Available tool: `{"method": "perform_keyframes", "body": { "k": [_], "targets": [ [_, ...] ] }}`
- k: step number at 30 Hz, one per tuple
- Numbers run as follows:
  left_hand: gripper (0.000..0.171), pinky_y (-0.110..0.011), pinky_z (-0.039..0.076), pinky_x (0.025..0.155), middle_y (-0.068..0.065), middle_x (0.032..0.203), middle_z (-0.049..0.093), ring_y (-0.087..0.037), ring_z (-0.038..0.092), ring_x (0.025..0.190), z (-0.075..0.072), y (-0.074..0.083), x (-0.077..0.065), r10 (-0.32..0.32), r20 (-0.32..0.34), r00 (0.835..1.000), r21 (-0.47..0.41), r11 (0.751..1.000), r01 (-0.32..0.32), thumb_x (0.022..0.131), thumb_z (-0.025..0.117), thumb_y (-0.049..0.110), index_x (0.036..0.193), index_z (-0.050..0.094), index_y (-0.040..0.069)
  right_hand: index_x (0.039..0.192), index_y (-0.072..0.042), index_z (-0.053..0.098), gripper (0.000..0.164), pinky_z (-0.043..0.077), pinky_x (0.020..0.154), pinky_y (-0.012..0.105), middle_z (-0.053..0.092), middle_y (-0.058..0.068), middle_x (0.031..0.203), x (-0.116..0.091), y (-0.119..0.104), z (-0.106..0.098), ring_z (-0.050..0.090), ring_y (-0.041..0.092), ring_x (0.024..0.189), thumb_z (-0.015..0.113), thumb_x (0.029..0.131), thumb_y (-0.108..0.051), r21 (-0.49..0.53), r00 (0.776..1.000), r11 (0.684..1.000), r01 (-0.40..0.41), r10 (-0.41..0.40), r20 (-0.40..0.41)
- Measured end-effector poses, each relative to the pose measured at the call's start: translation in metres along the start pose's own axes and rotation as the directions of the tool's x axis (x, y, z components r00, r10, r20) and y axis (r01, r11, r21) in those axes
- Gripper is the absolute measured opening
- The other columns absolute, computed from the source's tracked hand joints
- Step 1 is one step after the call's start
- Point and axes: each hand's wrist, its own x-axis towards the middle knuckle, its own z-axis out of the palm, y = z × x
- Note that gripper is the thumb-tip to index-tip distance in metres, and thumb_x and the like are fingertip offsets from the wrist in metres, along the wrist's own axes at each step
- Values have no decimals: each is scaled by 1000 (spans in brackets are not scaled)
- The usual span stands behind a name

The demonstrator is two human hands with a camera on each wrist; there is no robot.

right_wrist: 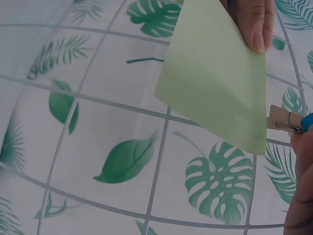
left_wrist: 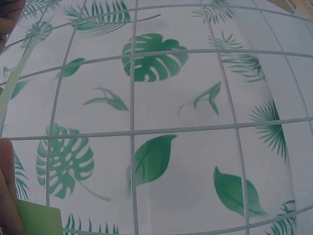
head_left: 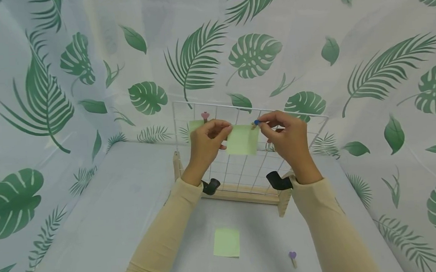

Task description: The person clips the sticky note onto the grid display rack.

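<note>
Paper [head_left: 242, 140], a square pale-green sheet, is held up before the near side of a rectangular white wire grid [left_wrist: 132, 132]. We see the left hand [head_left: 208, 143] pinching its upper left corner, while the right hand [head_left: 285, 132] pinches a small blue-topped wooden clothespin [right_wrist: 286, 120] at the upper right corner. Farther left, we notice a pink heart-topped clothespin [head_left: 205, 117]. On the near side lie a flat pale-green square sheet [head_left: 226, 243] and — to its right — a purple heart-topped wooden clothespin [head_left: 293, 256].
</note>
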Motion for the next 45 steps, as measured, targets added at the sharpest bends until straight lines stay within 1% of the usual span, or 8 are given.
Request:
{"method": "perform_keyframes", "body": {
  "k": [7,9,19,23,28,34,38,45],
  "targets": [
    [13,-24,62,58,-15,94,79,-27,73,74,2,1,1,10,-35,999,12,1000,-9,102,78,11,106,79,-1,98,8,80,9,42,58,4,79,23,94,7,-5,7,72,33,67,72,95,10,-118,996,989,84,-81,32],
    [13,-23,61,57,-15,93,79,-28,74,76,4,1,0,6,-45,999,14,1000,-5,102,78,11,106,79,-1,98,8,80,8,38,55,5,79,23,92,9,-7,9,72,37,63,72,96,10,-139,995,986,95,-90,43],
    [13,-27,63,59,-13,93,80,-24,76,82,12,4,-1,24,-100,995,75,997,-17,103,77,14,106,79,2,100,7,81,12,35,49,9,80,23,94,17,-19,13,75,34,62,69,98,7,-248,992,967,55,-26,120],
    [14,-26,63,58,-15,94,80,-29,77,83,13,4,-1,27,-99,995,73,997,-20,103,77,15,107,79,2,104,7,82,12,48,52,19,80,23,96,18,-26,12,76,34,67,71,99,6,-312,990,949,38,6,139],
    [14,-27,63,57,-17,94,80,-31,78,80,13,3,-2,50,-94,994,61,997,-44,102,77,12,111,77,1,93,8,76,5,60,60,46,78,22,87,14,-24,14,74,36,68,77,96,4,-384,995,919,93,-73,68],
    [14,-27,64,60,-17,93,80,-29,79,77,12,3,-5,61,-99,993,52,997,-56,100,79,9,110,73,0,78,5,62,26,44,57,41,63,20,70,9,-19,17,56,35,61,83,92,0,-458,992,884,98,-125,-28],
    [14,-29,65,60,-20,90,80,-32,79,73,11,-1,-8,139,-101,985,100,987,-129,98,80,4,108,72,-2,75,4,61,28,40,57,38,61,19,66,6,-14,17,54,33,59,83,92,-1,-438,991,893,98,-129,-42],
    [13,-37,67,67,-18,87,80,-30,79,72,5,-8,-12,301,-122,946,240,934,-266,94,81,1,105,73,-2,79,3,66,18,46,56,35,64,16,67,-2,-3,16,63,32,58,79,91,0,-329,990,937,119,-138,-35]
  ]
}}
